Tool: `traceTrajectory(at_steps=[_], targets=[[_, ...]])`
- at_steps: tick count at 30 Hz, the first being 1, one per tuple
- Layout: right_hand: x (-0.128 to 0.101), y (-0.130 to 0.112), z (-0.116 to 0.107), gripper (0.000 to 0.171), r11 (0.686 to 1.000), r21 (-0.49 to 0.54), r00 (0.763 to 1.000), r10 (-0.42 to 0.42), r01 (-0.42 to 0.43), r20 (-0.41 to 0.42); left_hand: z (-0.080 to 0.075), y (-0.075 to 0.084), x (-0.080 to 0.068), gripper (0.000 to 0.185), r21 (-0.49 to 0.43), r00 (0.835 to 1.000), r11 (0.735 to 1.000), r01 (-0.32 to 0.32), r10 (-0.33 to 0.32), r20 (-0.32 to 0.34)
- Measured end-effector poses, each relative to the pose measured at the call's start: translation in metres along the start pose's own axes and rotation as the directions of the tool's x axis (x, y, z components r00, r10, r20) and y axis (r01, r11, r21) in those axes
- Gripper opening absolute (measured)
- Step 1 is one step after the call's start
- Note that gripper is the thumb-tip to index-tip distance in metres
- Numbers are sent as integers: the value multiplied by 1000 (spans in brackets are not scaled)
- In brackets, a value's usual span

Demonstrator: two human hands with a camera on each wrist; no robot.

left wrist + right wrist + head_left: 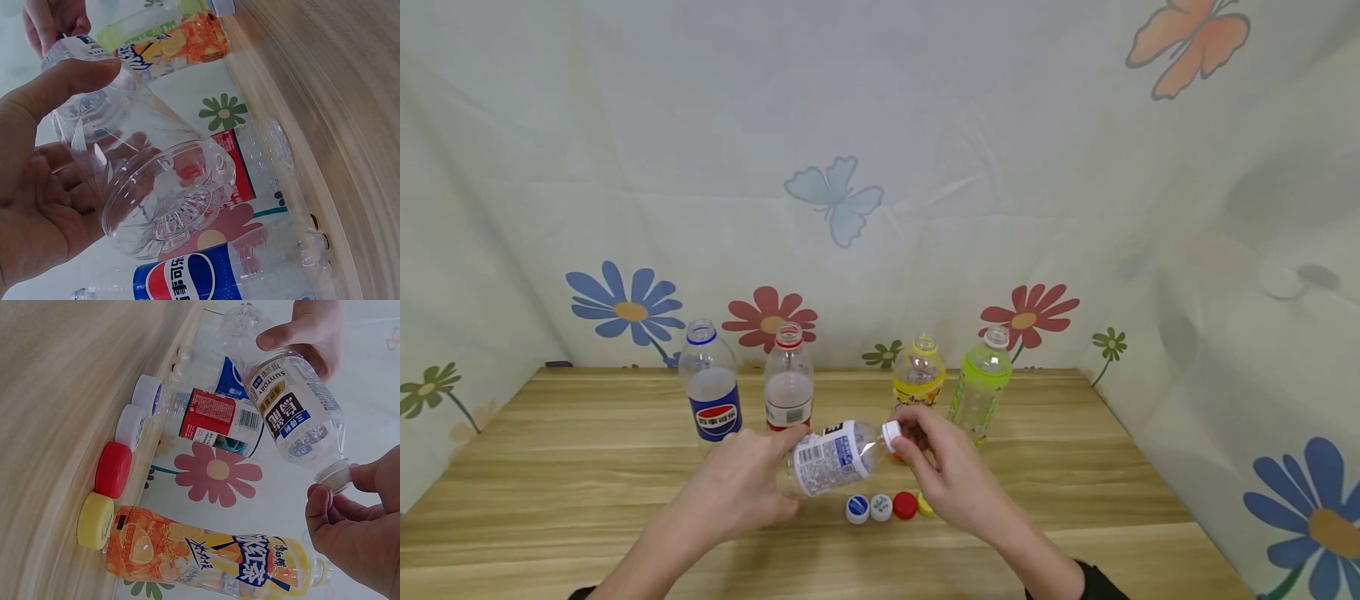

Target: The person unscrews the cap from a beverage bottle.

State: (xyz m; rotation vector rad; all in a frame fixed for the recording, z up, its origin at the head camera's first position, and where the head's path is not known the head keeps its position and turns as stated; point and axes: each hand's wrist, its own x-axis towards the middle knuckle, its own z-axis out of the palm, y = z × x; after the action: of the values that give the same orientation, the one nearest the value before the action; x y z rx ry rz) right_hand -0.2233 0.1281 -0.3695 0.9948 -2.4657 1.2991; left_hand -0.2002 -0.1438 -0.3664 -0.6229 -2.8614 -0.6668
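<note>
Left hand (741, 487): fingers wrapped round the tilted bottle (833, 457), frame centre.
Right hand (943, 475): fingers pinch its cap (891, 435).
Risk: thin bottle may buckle or slip under twisting.

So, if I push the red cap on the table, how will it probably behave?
The red cap is small and looks like thin plastic, so it is probably very light and would slide easily on the smooth wooden table. It lies flat, so it should not roll. It touches the white cap and yellow cap, so a sideways push would likely move those too.

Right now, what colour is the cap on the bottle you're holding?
White. The cap on the held bottle shows best in the head view.
</note>
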Motion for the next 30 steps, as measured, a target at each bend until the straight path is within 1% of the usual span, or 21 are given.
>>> traceTrajectory(at_steps=[5,9,14,20,24,27,30], targets=[[0,2,0,16,999,-12,999,-46,46,-4,1,-1,0,70,-4,1000,1000,-2,2,-2],[0,3,0,16,996,-22,997,-82,82,-9,1,-2,0,72,-33,1000,999,14,-14,9],[0,4,0,16,990,-45,991,-131,130,-10,3,-4,1,72,-51,1000,999,10,-9,12],[0,4,-1,22,979,-97,984,-180,179,-4,3,-6,2,73,-66,999,998,14,-12,37],[0,5,-1,25,974,-94,978,-207,207,12,2,-6,2,73,-70,999,997,23,-20,46],[1,5,-2,25,979,-72,981,-190,192,29,0,-5,2,73,-65,999,997,29,-26,45],[1,3,-3,23,992,-11,991,-127,127,35,-1,-4,1,74,-51,999,998,31,-29,41]])
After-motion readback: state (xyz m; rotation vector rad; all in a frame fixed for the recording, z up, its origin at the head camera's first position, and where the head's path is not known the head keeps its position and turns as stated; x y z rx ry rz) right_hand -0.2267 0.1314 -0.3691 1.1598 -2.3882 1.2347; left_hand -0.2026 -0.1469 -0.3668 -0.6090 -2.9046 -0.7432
